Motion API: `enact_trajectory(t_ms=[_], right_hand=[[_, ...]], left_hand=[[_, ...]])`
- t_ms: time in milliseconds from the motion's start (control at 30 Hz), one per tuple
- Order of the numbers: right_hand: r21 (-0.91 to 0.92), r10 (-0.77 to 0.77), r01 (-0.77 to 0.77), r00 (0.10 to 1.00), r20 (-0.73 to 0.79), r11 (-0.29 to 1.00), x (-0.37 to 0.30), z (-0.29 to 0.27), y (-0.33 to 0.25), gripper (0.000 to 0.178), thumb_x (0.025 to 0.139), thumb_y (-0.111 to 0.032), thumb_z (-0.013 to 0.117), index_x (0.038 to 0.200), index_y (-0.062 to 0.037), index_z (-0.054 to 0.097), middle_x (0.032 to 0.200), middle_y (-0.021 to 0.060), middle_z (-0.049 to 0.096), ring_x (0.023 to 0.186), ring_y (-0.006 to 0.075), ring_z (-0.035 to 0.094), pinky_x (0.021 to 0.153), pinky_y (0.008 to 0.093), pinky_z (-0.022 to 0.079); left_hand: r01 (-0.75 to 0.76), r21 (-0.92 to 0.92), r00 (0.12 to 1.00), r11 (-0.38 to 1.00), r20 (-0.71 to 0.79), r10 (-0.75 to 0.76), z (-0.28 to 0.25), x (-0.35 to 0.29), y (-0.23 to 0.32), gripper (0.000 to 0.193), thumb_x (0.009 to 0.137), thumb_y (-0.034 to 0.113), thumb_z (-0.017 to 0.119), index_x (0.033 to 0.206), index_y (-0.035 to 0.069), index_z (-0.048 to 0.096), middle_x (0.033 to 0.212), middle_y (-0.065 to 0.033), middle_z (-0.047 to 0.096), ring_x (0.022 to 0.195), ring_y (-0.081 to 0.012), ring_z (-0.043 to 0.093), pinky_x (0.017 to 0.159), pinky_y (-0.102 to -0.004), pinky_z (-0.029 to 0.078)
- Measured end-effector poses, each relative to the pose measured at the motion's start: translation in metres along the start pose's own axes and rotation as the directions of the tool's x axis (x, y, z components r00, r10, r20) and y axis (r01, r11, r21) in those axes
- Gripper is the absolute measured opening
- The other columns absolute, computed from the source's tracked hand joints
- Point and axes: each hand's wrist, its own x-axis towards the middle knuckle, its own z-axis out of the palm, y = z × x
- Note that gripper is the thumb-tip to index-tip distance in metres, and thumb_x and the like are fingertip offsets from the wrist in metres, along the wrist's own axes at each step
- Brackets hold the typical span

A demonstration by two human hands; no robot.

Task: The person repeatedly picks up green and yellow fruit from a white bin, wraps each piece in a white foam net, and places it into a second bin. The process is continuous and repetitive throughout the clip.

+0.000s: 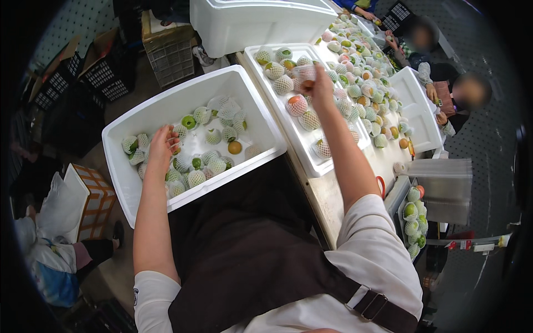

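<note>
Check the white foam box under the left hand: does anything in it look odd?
One orange fruit, toward the right side of the white foam box, looks odd: it appears bare among netted fruits. No spill or clear damage stands out there.

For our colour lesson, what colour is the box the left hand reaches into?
The box is white, clearest in the head view.

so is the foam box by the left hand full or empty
Partly full: the foam box holds netted fruit, but its bottom shows in places.
</note>
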Motion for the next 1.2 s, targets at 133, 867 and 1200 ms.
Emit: enact_trajectory(t_ms=[133, 867, 1200], right_hand=[[-0.747, -0.525, 0.307, 0.848, -0.067, 0.591, 0.046, -0.081, 0.002, 0.042, 0.096, -0.039, 0.046, 0.101, 0.0008, 0.058, 0.086, 0.0162, 0.065, 0.077, 0.0293, 0.062, 0.07, 0.041, 0.049], [-0.502, -0.048, 0.758, 0.57, 0.821, 0.417, -0.068, 0.243, 0.227, 0.037, 0.084, -0.007, 0.055, 0.121, -0.0006, 0.056, 0.114, 0.0186, 0.063, 0.103, 0.0353, 0.061, 0.085, 0.0444, 0.05], [-0.487, 0.085, 0.865, 0.498, 0.863, -0.124, -0.083, 0.268, 0.256, 0.018, 0.087, -0.014, 0.052, 0.102, -0.0069, 0.059, 0.105, 0.014, 0.056, 0.102, 0.0331, 0.055, 0.08, 0.0462, 0.049]], left_hand=[[0.002, -0.003, 1.0, 1.0, 0.024, -0.002, 0.001, 0.005, -0.002, 0.024, 0.099, 0.034, 0.052, 0.107, 0.012, 0.057, 0.089, -0.002, 0.061, 0.078, -0.0102, 0.057, 0.065, -0.0243, 0.045], [-0.133, -0.178, 0.856, 0.975, -0.516, 0.022, -0.014, 0.01, -0.005, 0.014, 0.094, 0.02, 0.051, 0.097, 0.007, 0.05, 0.076, -0.0036, 0.055, 0.06, -0.0125, 0.054, 0.051, -0.0262, 0.044], [-0.203, -0.233, 0.854, 0.951, -0.517, 0.056, -0.008, 0.014, -0.019, 0.013, 0.092, 0.019, 0.051, 0.097, 0.007, 0.05, 0.069, -0.004, 0.052, 0.054, -0.0139, 0.05, 0.049, -0.029, 0.044]])
